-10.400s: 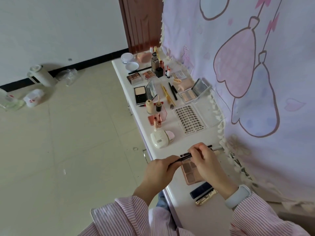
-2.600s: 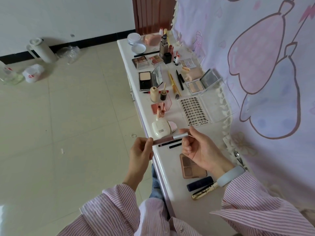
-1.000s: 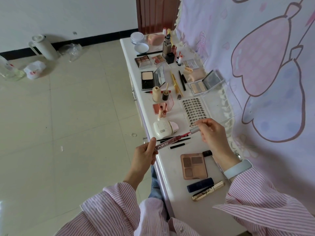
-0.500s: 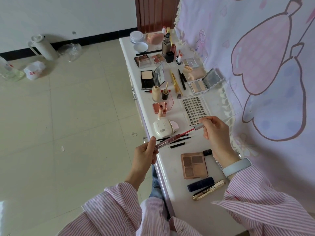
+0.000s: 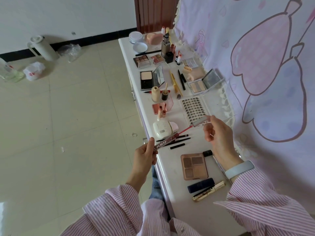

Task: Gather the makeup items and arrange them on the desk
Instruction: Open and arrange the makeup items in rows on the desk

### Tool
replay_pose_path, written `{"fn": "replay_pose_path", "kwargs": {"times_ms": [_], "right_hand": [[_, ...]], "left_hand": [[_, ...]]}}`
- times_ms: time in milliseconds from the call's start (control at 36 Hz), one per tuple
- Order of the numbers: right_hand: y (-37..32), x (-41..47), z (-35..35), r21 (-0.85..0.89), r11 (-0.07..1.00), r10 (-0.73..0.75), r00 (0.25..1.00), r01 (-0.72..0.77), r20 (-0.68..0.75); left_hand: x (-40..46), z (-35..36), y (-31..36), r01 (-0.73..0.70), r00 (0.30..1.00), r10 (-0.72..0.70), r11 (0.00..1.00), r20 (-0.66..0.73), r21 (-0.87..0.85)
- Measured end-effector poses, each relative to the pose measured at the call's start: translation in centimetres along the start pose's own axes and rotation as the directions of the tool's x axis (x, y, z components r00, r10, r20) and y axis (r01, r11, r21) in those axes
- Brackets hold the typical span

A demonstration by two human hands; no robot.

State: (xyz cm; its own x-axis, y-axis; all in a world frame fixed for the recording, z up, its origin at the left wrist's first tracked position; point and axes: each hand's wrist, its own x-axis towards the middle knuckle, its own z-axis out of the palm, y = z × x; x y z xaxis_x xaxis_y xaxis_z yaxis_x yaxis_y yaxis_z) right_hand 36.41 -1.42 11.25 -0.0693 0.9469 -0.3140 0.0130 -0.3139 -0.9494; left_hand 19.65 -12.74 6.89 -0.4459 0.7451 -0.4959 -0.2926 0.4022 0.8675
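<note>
Pink-and-white striped shirt sleeves (image 5: 119, 206), loose, cuffs open at both wrists. Pale blue band (image 5: 239, 169) on right wrist. Blue denim (image 5: 156, 186) at lap. Hands bare.

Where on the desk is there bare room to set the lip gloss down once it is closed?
Bare desk lies nearest the person, below the gold mascara tube. A smaller bare patch sits between the thin black pencils and the brown eyeshadow palette. From the lash tray to the far end it is crowded.
</note>
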Motion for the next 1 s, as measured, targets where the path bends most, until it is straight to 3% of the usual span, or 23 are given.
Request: {"fn": "replay_pose_path", "kwargs": {"times_ms": [56,167,306,389,500,583,667,750,861,1000], "right_hand": [[0.7,-0.6,0.1,-0.007,0.999,0.035,0.996,-0.034,0.077],[2.6,-2.7,1.3,-0.308,0.951,0.119,0.939,-0.015,0.322],[2.0,-3.2,3.6,-0.260,0.965,0.084,0.923,0.018,0.375],[1.2,-2.9,4.2,-0.176,0.984,0.046,0.934,0.018,0.354],[1.0,-1.5,4.0,-0.200,0.977,-0.018,0.963,0.074,0.268],[1.2,1.3,3.1,-0.281,0.952,-0.094,0.991,0.118,0.098],[1.4,4.5,2.6,-0.399,0.901,-0.167,0.985,0.172,0.049],[2.0,7.0,2.9,-0.493,0.847,-0.188,0.980,0.197,0.069],[2.8,8.9,4.0,-0.562,0.793,-0.206,0.972,0.235,0.115],[3.2,9.9,5.5,-0.604,0.732,-0.250,0.949,0.316,0.194]], "left_hand": [[0.0,0.1,0.0,0.007,1.000,-0.008,0.999,-0.028,-0.033],[0.1,0.9,0.4,0.040,0.999,-0.042,0.993,-0.025,-0.108],[0.1,2.3,1.0,0.037,0.999,-0.034,0.993,0.036,-0.112],[0.2,2.9,1.3,0.056,0.997,-0.051,0.994,0.063,-0.093],[0.8,3.4,1.4,0.064,0.998,-0.062,0.997,0.028,-0.054],[1.6,2.8,0.8,0.064,0.997,-0.063,0.997,-0.037,0.032],[2.3,1.6,-0.7,0.036,0.995,-0.016,0.979,-0.099,0.200],[3.2,0.5,-2.3,-0.027,0.990,0.082,0.906,-0.111,0.423],[5.0,-0.9,-2.9,-0.141,0.971,0.235,0.694,-0.038,0.706],[7.6,-1.9,-2.7,-0.150,0.987,0.128,0.537,0.096,0.830]]}}
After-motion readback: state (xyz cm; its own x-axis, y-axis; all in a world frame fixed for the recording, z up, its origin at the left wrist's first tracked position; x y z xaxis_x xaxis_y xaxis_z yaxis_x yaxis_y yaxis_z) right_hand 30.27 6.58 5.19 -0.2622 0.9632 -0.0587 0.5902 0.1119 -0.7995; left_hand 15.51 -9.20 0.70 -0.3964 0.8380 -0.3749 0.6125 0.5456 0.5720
